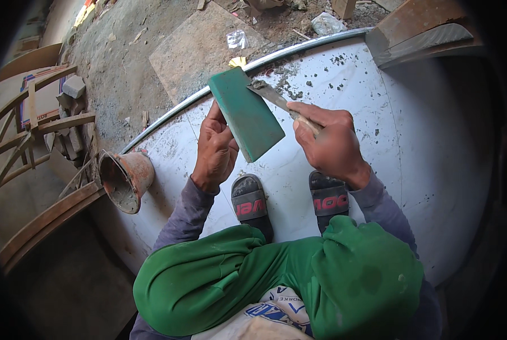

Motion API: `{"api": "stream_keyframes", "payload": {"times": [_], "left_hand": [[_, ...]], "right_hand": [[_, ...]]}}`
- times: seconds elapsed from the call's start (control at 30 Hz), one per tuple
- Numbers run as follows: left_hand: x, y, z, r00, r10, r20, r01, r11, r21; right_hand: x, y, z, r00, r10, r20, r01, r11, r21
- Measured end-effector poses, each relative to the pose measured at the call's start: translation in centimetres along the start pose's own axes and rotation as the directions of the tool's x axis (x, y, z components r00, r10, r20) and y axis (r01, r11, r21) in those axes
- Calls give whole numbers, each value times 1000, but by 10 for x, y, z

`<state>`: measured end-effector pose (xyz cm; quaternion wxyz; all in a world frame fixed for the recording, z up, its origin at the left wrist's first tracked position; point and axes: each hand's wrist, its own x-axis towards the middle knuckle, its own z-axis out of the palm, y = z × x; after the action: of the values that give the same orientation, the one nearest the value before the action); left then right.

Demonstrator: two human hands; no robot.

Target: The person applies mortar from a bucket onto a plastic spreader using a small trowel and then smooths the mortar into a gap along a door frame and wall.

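My left hand [214, 148] is closed on a green rectangular plastering float [247, 116], tilted with its flat green face up. The fingers go behind the board, so its handle is hidden. In my right hand [335, 143] is a putty knife [279, 103], gripped by its pale, worn handle. Grey mortar sits on the blade's tip, which is at the upper right edge of the float. Both tools are held above white marbled tiles [429, 141], where mortar crumbs [321, 79] are scattered beyond the knife.
A mortar-stained bucket [127, 178] lies tipped at the left, near wooden lengths [55, 218] and broken blocks [69, 136]. A metal trim strip [177, 107] edges the tiles. Beyond it is rough ground with a dusty board [199, 54]. A wooden piece [418, 28] stands at the far right.
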<state>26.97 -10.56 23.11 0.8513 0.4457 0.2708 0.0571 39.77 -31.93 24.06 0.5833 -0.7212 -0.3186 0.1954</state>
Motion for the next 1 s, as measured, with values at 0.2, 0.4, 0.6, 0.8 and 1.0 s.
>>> {"api": "stream_keyframes", "payload": {"times": [0.2,0.4,0.6,0.8,1.0], "left_hand": [[9,13,-23,996,70,-54,-75,992,-101],[6,4,-13,998,8,-68,-11,999,-48],[0,-11,9,999,-29,-35,29,1000,-1],[13,10,-14,964,130,-233,-105,988,114],[13,8,-26,914,193,-357,-70,941,330]], "right_hand": [[-12,-14,-8,989,-138,48,137,990,27],[-17,-20,9,970,-193,146,197,980,-16],[19,-13,9,979,-202,2,202,979,-36],[-10,-19,-7,971,-216,101,217,976,-2],[-20,-23,0,948,-256,186,292,936,-199]]}}
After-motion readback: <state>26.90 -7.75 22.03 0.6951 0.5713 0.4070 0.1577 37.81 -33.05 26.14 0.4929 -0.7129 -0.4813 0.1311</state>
